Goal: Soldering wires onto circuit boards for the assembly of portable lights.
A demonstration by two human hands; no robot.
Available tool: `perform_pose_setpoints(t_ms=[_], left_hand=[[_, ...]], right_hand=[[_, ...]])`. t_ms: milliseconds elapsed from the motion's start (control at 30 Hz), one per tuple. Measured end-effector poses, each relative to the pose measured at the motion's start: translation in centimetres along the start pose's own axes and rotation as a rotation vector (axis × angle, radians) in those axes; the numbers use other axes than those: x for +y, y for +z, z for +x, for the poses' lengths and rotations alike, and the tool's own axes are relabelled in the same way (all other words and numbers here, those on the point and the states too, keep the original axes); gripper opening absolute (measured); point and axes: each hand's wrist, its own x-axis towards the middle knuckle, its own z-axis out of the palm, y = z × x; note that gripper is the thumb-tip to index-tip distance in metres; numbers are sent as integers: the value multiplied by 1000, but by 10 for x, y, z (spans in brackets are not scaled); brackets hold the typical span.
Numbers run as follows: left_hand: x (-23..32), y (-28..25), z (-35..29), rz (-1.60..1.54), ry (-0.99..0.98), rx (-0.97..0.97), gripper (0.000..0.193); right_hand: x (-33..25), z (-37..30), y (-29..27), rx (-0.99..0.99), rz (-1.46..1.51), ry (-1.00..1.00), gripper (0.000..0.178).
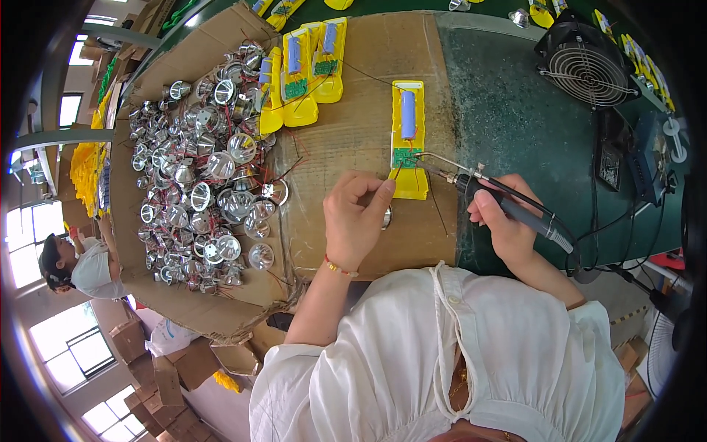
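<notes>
On the cardboard in front of me lies a yellow plastic housing (pixel 409 191), with a blue cylindrical battery (pixel 408 118) and a small green circuit board (pixel 405 158). My right hand (pixel 512 225) grips a soldering iron (pixel 508 206) from the right. A thin metal tube runs alongside the iron, and its end reaches the board. Close to the board's lower edge, my left hand (pixel 355 217) pinches a thin wire (pixel 398 174) between thumb and forefinger. A shiny reflector cup (pixel 387 217) shows partly behind that hand; its remainder is hidden.
A cardboard box (pixel 213 317) of silvery reflector cups with red wires stands left. More yellow housings (pixel 298 81) lie beyond. At right are a caged fan (pixel 589 74), a blue device (pixel 648 158) and cables. Another person (pixel 92 265) is at far left.
</notes>
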Motion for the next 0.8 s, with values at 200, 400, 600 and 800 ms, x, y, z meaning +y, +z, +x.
perform_pose_setpoints(t_ms=[200, 400, 600, 800], left_hand=[[-3, 1, 0, -78, 9, -21, 9], [-1, 1, 0, -93, 7, -24, 8], [-2, 2, 1, -75, 8, -33, 9], [-5, 2, 2, -94, 3, -49, 8]], right_hand=[[1, 0, -2, -6, 15, 11, 15], [0, -2, -4, 9, 26, 52, 14], [0, -2, -2, 14, 40, 47, 13], [-1, -1, -1, 3, 26, 69, 13]])
